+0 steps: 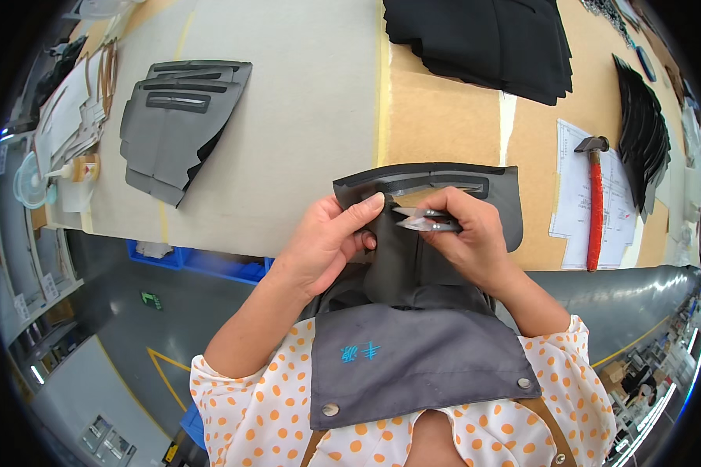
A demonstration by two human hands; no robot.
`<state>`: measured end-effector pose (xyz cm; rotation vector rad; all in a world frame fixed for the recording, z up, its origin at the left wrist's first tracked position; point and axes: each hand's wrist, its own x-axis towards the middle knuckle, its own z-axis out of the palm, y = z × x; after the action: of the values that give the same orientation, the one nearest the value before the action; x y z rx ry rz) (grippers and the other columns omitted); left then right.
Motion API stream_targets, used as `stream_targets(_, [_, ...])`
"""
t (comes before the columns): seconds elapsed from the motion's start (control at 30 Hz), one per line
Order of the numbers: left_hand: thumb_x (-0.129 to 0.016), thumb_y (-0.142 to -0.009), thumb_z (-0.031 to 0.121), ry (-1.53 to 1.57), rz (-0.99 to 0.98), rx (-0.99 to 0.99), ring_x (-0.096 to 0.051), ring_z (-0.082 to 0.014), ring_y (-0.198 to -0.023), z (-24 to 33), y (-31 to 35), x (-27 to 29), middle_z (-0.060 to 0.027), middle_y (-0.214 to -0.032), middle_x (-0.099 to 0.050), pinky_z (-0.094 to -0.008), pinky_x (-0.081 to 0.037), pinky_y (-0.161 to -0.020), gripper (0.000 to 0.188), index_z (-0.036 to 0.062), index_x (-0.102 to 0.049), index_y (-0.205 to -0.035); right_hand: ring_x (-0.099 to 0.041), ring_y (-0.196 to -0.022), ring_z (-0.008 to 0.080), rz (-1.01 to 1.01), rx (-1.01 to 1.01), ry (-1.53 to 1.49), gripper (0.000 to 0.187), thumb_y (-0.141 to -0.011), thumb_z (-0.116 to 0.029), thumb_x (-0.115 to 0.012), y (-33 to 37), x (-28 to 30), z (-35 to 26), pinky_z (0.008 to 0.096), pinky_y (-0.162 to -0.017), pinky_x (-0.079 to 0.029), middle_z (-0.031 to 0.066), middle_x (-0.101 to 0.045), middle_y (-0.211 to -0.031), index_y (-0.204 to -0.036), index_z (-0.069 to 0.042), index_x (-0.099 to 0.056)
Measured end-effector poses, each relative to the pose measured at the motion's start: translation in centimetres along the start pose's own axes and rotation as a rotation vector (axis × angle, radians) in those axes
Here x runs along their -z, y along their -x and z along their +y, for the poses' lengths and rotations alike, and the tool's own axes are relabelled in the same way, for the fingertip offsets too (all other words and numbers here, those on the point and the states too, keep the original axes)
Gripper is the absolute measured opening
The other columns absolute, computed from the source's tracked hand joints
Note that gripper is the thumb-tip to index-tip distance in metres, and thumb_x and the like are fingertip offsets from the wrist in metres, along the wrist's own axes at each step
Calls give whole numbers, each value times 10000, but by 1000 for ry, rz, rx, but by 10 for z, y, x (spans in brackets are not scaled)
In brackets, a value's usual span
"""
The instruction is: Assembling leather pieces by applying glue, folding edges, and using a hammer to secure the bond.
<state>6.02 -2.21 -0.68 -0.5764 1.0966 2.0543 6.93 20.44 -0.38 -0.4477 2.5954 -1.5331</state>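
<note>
At the near edge of a long table (304, 117), close to the body: a dark grey cut fabric panel (436, 187) with a stitched slot opening, long axis running left to right, lower part draped down off the edge toward a grey apron (413, 358). Left hand (331, 237) pinching the panel's left side, thumb on top, fingers curled underneath. Right hand (463, 233) closed around small silver thread snips (417, 219), blades pointing left toward the left thumb, tips just beside it over the fabric. Both hands touching the panel; right hand the one with the tool, snip tips between the two hands.

Further off on the table, well apart from the hands: a stack of similar grey panels (179, 117) at upper left, a pile of black cut pieces (483, 39) at upper centre, more black pieces fanned (642, 132) at right. Red-handled hammer (594, 202) lying on a paper sheet (576, 194) to the right, handle pointing toward the body.
</note>
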Motion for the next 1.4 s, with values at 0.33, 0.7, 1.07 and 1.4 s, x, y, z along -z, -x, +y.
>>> stream_targets(0.33, [-712, -993, 212, -14, -56, 2, -618, -78, -926, 7, 3, -2, -9, -1062, -710, -265, -514, -775, 224, 46, -699, -1143, -590, -884, 80, -260, -367, -407, 298, -1000, -225, -718, -17, 53, -7, 250, -785, -488, 32, -687, -993, -1198, -7, -669])
stream_targets(0.7, [-680, -998, 172, -46, -39, -11, -636, -89, -871, 9, 2, -4, -27, -1031, -721, -283, -529, -755, 194, 40, -700, -1138, -667, -822, 122, -425, -350, -151, 284, -964, -274, -751, -38, 69, -11, 290, -738, -519, 66, -738, -907, -1010, -3, -685])
stream_targets(1.07, [-682, -1002, 160, -91, -46, -26, -640, -81, -882, 8, 4, -5, -26, -1047, -715, -271, -539, -750, 185, 44, -703, -1146, -609, -801, 79, -485, -363, -142, 229, -961, -200, -766, -47, 65, -16, 247, -712, -481, 26, -703, -871, -980, 13, -685])
stream_targets(1.4, [-674, -1009, 156, -124, -33, -14, -636, -72, -880, 10, 7, -8, -9, -1031, -699, -258, -550, -750, 168, 53, -705, -1138, -591, -736, 77, -507, -402, -188, 268, -967, -269, -754, -52, 61, -11, 261, -653, -474, 8, -687, -810, -930, -10, -699])
